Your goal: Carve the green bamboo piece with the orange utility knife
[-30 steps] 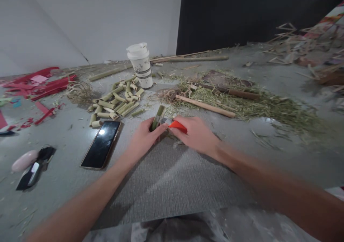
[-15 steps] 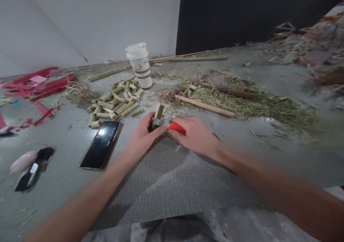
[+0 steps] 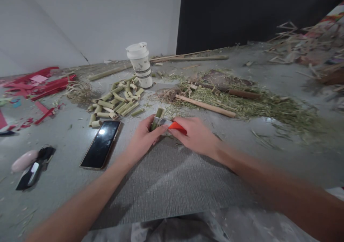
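A short green bamboo piece [image 3: 159, 113] stands tilted in my left hand [image 3: 144, 134], whose fingers and thumb close round it. My right hand [image 3: 197, 132] is wrapped round the orange handle of a knife [image 3: 177, 127]. Its flat metal blade lies across the bamboo piece, touching it, with my left thumb close by the blade. Both hands meet low over the grey table [image 3: 172, 184]. To the left of them is a loose heap of cut bamboo pieces [image 3: 118, 99].
Left of my hands lies a phone [image 3: 100, 145], with keys [image 3: 34, 172] farther left. Behind the bamboo heap stands a lidded paper cup [image 3: 141, 68]. A wooden-handled hammer [image 3: 206, 106] rests before green shavings [image 3: 266, 107]. Red strips [image 3: 51, 88] lie at the far left.
The bamboo piece has dipped and tilted a little, its top now lower. The blade shows more plainly across it. Both hands stay nearly in place.
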Available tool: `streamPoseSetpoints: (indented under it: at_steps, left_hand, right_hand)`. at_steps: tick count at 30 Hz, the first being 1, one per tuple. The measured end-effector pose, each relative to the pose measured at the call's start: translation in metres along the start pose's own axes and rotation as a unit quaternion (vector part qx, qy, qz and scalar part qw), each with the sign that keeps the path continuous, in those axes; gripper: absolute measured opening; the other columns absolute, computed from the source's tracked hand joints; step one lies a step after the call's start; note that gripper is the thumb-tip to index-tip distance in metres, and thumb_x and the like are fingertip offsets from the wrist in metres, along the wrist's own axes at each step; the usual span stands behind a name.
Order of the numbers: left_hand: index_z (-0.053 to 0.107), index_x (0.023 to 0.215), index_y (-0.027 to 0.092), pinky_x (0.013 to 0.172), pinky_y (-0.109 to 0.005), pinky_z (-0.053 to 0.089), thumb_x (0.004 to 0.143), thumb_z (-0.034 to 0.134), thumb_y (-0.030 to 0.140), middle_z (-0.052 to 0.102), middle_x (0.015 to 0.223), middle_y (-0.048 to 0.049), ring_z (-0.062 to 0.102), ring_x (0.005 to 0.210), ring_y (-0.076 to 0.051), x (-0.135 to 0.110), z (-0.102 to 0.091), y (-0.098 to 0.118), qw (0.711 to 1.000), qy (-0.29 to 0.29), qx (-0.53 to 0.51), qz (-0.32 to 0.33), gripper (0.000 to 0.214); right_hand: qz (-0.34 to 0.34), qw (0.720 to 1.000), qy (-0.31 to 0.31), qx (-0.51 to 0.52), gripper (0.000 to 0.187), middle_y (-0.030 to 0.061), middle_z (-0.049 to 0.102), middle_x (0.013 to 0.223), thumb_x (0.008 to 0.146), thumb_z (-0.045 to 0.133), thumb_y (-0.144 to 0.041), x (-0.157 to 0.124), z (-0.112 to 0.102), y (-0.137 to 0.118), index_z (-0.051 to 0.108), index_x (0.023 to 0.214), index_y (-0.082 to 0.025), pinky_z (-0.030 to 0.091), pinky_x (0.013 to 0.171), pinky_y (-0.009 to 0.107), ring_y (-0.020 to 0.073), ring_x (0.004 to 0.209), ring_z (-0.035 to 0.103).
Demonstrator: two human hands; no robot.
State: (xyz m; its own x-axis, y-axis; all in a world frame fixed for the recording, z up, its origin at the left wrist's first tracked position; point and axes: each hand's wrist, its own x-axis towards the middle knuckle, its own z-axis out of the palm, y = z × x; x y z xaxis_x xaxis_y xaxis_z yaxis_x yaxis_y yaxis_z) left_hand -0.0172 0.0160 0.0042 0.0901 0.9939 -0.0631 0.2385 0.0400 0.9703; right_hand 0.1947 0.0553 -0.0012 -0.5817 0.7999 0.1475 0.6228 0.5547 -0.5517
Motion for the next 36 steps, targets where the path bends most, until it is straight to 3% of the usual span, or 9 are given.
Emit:
streamPoseSetpoints:
  at_steps: [11, 24, 31, 36]
  left_hand:
    - [0.048, 0.073, 0.023, 0.052, -0.028, 0.029, 0.096, 0.072, 0.053, 0.045, 0.060, 0.0055, 0.041, 0.054, -0.012, 0.0019, 0.0006, -0.0026, 0.994, 0.064, 0.089, 0.010, 0.045]
    - [0.065, 0.100, 0.021, 0.054, -0.027, 0.030, 0.096, 0.073, 0.047, 0.051, 0.063, 0.0057, 0.043, 0.057, -0.012, 0.0003, 0.0011, 0.0030, 1.000, -0.012, 0.017, 0.005, 0.028]
    - [0.054, 0.079, 0.022, 0.050, -0.026, 0.028, 0.089, 0.079, 0.056, 0.046, 0.060, 0.0064, 0.041, 0.053, -0.011, 0.0009, 0.0005, -0.0018, 0.999, 0.023, 0.025, -0.026, 0.043]
    - [0.042, 0.071, 0.024, 0.048, -0.026, 0.021, 0.089, 0.077, 0.061, 0.034, 0.056, 0.0087, 0.028, 0.049, -0.009, -0.0015, 0.0028, -0.0026, 0.998, 0.031, 0.000, -0.054, 0.054]
  right_hand:
    - [0.000, 1.000, 0.014, 0.019, 0.030, 0.0011, 0.066, 0.075, 0.110, 0.050, -0.046, -0.0007, -0.0052, -0.0065, 0.055, 0.090, -0.024, 0.029, 0.063, 0.032, 0.0169, 0.066, 0.052]
    - [0.004, 0.999, -0.024, -0.027, 0.031, 0.0044, 0.070, 0.084, 0.108, 0.057, -0.048, 0.0018, 0.0002, 0.0020, 0.055, 0.088, -0.024, 0.034, 0.068, 0.033, 0.0202, 0.074, 0.058]
    - [0.011, 0.997, -0.020, -0.068, 0.029, 0.0073, 0.076, 0.089, 0.109, 0.055, -0.046, 0.0004, -0.0068, -0.0046, 0.065, 0.099, -0.022, 0.029, 0.065, 0.033, 0.0205, 0.073, 0.059]
    - [0.008, 0.998, 0.007, -0.056, 0.029, 0.0067, 0.078, 0.091, 0.109, 0.052, -0.045, -0.0030, -0.0078, -0.0067, 0.070, 0.111, -0.021, 0.030, 0.066, 0.032, 0.0214, 0.076, 0.064]
